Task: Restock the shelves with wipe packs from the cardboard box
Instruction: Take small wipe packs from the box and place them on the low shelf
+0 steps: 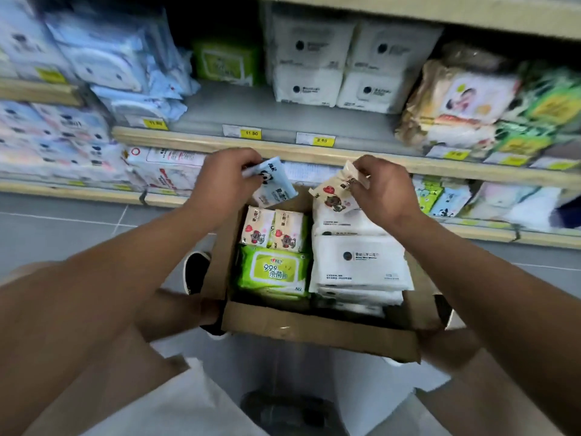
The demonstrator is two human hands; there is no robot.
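Packs up now, both just above the cardboard box [314,335]: your left hand [220,180] pinches a blue pack [276,184], your right hand [383,190] a cream pack [333,196]. Soft, light, slick film, I'd say; grip the body, not the edge seal.

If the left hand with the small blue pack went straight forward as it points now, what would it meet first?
Probably the wooden shelf edge just beyond the left hand and its blue pack, though depth is unclear; it could pass beneath, towards the lower shelf.
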